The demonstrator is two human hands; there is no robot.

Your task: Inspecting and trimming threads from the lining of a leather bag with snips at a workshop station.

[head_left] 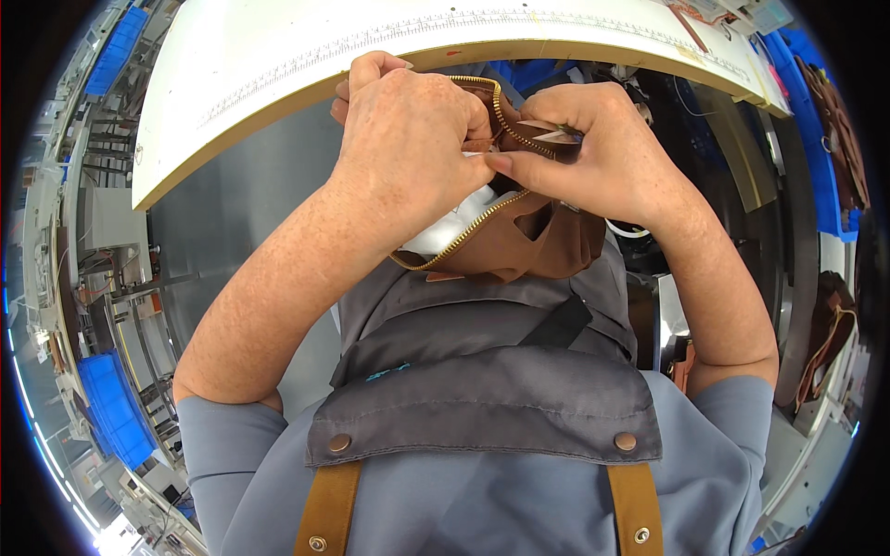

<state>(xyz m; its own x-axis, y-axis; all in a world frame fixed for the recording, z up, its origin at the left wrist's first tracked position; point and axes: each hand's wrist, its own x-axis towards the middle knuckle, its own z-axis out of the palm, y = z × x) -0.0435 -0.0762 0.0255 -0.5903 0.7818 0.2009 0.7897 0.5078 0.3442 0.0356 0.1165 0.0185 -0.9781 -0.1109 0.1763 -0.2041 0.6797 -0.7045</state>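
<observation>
A brown pouch [528, 246] with a gold-toothed zipper [470, 232] lies in my lap, against the table's near edge. Its zipper is undone, and something white [445, 227] shows inside. My left hand [408, 139] is closed at the mouth of the pouch, its thumb and forefinger pinching a bit of brown material. On the other side of the opening, my right hand [607, 148] is curled around small thread snips [549, 132], whose pointed metal blades stick out toward the zipper. The tip of my right thumb meets the left fingers. The snips' handle is hidden in the palm.
A white table [306, 56] with a printed ruler scale curves across the front. Blue bins stand at the right [830, 208] and left [116, 408], the right one with brown pieces [834, 130] over it. I wear a dark grey apron [482, 398].
</observation>
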